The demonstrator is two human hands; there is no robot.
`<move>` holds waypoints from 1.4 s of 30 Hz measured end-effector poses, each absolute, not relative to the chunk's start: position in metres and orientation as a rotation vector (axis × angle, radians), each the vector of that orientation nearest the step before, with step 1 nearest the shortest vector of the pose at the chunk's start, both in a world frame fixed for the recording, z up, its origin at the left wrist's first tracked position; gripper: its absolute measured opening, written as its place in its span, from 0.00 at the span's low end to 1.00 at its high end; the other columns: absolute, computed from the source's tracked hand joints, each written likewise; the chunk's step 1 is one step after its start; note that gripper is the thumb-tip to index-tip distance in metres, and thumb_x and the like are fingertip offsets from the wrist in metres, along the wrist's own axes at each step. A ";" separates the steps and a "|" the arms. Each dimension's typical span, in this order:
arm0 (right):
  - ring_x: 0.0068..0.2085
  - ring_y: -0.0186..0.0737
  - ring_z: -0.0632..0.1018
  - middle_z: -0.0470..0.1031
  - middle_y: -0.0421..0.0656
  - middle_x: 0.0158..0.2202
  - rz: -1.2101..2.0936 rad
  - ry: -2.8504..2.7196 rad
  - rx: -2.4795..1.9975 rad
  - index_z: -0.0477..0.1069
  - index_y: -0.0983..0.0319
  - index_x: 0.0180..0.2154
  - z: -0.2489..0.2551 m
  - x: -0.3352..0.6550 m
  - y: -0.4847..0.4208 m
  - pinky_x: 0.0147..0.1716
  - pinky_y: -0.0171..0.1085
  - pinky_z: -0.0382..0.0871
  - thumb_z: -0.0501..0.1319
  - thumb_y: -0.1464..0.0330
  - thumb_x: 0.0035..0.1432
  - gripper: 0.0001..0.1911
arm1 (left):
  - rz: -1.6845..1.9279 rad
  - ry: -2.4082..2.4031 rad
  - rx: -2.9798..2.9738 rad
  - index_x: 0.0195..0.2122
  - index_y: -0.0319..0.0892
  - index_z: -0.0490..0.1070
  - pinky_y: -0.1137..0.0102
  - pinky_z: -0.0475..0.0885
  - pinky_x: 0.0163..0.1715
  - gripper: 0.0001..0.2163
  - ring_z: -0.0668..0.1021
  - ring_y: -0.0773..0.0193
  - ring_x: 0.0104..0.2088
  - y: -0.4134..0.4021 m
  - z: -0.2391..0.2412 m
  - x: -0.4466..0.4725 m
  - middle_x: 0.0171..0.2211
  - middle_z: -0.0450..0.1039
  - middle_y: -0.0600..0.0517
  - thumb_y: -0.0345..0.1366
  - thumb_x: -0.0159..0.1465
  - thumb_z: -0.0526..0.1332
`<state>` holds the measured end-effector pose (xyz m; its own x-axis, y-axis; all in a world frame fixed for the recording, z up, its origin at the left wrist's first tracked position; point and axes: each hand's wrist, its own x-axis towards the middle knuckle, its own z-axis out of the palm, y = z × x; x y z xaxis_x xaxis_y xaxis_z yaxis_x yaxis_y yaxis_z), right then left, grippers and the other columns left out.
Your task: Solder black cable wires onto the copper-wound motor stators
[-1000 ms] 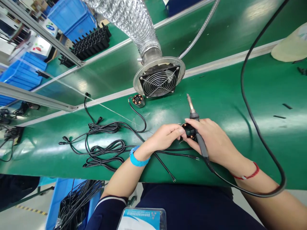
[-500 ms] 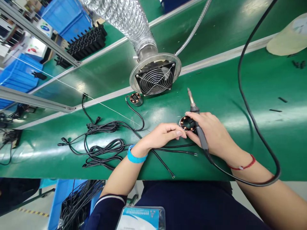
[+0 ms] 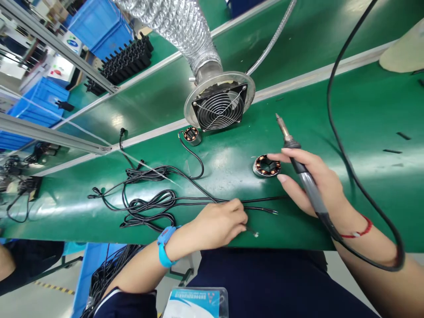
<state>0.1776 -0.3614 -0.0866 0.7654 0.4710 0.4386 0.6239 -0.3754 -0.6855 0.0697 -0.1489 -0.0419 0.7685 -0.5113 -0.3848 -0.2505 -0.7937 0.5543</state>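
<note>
— Pulled back from the coil ring (image 3: 266,165) with the left hand (image 3: 218,225), down to the front edge of the surface (image 3: 364,185). Pinching a black wire (image 3: 252,231) there now.
— And with the right hand (image 3: 311,185)?
— Gripping the soldering iron (image 3: 300,165), tip up. Thumb and forefinger spread at the coil ring, mid-surface, in front of the fan (image 3: 220,108).
— Joined yet?
— Seemingly not. Bare end of the black wire well apart from the coil ring, with no lead visible on it.

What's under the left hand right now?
The left hand lies over a black wire on the green table; the wire's bare end sticks out past the fingertips. The stretch beneath the palm is covered, so whether the fingers pinch it is hidden.
</note>
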 end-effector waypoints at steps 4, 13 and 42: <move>0.49 0.44 0.79 0.80 0.40 0.39 -0.162 -0.773 -1.928 0.62 0.53 0.57 -0.071 0.164 -0.355 0.51 0.46 0.72 0.59 0.72 0.61 0.23 | -0.361 -0.245 2.210 0.36 0.41 0.72 0.73 0.68 0.37 0.06 0.73 0.67 0.34 -0.152 -0.030 0.095 0.34 0.73 0.51 0.35 0.66 0.57; 0.39 0.37 0.80 0.77 0.41 0.39 0.043 -0.592 -1.639 0.62 0.53 0.56 -0.059 0.147 -0.334 0.42 0.40 0.78 0.59 0.70 0.62 0.21 | -0.313 0.053 1.921 0.33 0.38 0.76 0.74 0.57 0.22 0.10 0.61 0.73 0.21 -0.148 -0.024 0.114 0.25 0.68 0.55 0.41 0.61 0.63; 0.36 0.34 0.78 0.74 0.38 0.35 -0.091 -0.878 -1.681 0.59 0.52 0.58 -0.066 0.161 -0.326 0.40 0.36 0.76 0.60 0.75 0.60 0.27 | -0.220 0.208 1.349 0.42 0.41 0.67 0.73 0.67 0.34 0.19 0.71 0.72 0.31 -0.158 -0.038 0.121 0.34 0.69 0.55 0.32 0.50 0.71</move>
